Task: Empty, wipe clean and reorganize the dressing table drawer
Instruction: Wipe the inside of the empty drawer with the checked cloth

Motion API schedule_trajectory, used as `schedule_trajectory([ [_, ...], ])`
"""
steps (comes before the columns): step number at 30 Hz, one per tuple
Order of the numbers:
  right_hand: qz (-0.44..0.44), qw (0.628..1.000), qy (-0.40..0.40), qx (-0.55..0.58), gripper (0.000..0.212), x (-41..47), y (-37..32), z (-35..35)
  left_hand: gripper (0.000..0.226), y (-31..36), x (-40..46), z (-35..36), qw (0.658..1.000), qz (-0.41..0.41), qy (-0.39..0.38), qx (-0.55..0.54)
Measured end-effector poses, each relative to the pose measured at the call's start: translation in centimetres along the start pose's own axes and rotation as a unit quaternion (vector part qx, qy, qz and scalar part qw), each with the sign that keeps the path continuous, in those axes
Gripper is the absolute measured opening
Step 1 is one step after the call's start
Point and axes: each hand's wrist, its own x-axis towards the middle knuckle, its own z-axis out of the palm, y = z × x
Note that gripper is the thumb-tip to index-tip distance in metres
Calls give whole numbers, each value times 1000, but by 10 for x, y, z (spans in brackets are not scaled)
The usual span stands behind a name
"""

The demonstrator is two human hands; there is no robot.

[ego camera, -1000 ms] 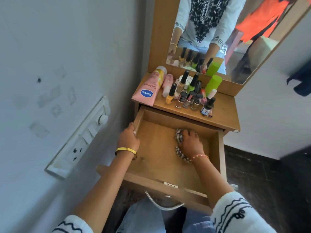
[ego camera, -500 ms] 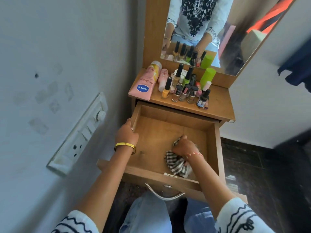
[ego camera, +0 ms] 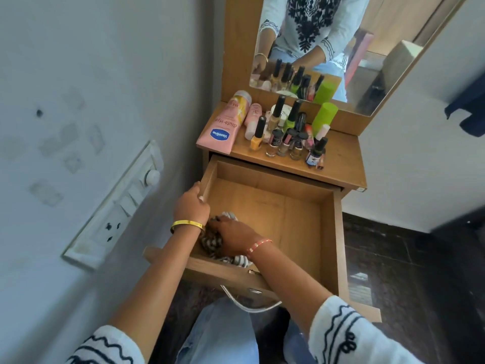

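Pressing down in the head view, the right hand point(ego camera: 231, 236) lies on a striped cloth point(ego camera: 214, 243), its fingers bent over the bunched fabric at the 8 o'clock corner of the open drawer point(ego camera: 325, 232); the cloth touches the drawer's front and left walls. The left hand point(ego camera: 191, 206) grips the top edge of the drawer's left wall, fingers curled over it, a yellow bangle point(ego camera: 186, 224) round the wrist. A red-and-white thread band point(ego camera: 258, 245) circles the right wrist. Apart from the cloth, the drawer's wooden floor shows bare. On the worktop point(ego camera: 341, 164) at 12 o'clock of the drawer lies a pink Vaseline tube point(ego camera: 223, 127), with a smaller pink tube point(ego camera: 252, 119) just beside it, a cluster of nail polish bottles point(ego camera: 286, 135) at its 3 o'clock and a green cylinder point(ego camera: 325, 116) behind them. The mirror point(ego camera: 380, 56) above reflects the bottles and the person's patterned top. A white switchboard point(ego camera: 115, 214) sits on the wall at 9 o'clock. A metal handle point(ego camera: 249, 307) hangs under the drawer front
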Motion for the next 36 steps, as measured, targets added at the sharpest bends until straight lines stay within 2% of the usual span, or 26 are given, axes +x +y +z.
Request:
schedule_trajectory([
  [3, 49, 998, 18, -33, 70, -9, 18, -3, 49, 1, -2, 0, 1000, 5, 1, 6],
  [5, 117, 992, 50, -23, 66, -19, 42, -11, 50, 0, -3, -1, 1000, 2, -1, -3],
  [7, 200, 977, 67, -18, 62, -32, 68, -19, 49, 0, -5, -1, 1000, -4, -2, -9],
  [10, 310, 945, 79, -70, 56, -55, 99, -28, 49, 2, -6, -3, 1000, -7, -8, -8],
  [13, 342, 931, 96, -81, 46, -63, 102, -25, 49, 4, -8, -5, 1000, -9, -14, -17],
  [16, 360, 928, 61, -77, 36, -62, 88, -18, 47, 4, -8, -8, 997, -29, -31, -69],
  [24, 265, 962, -35, -55, 26, -91, 78, -9, 38, -3, 0, -13, 980, -38, -90, -176],
  [27, 215, 976, -41, -17, 7, -89, 71, -13, 37, -4, 4, -15, 967, -67, -119, -217],
  [29, 184, 982, -34, 10, 9, -82, 63, -14, 38, -5, 6, -18, 954, -96, -145, -246],
  [33, 92, 984, -9, 150, 17, -50, 26, -16, 37, -5, 6, -24, 938, -119, -188, -268],
  [36, 50, 948, -26, 314, 20, -22, -9, -16, 38, -8, 9, -25, 929, -121, -198, -290],
])
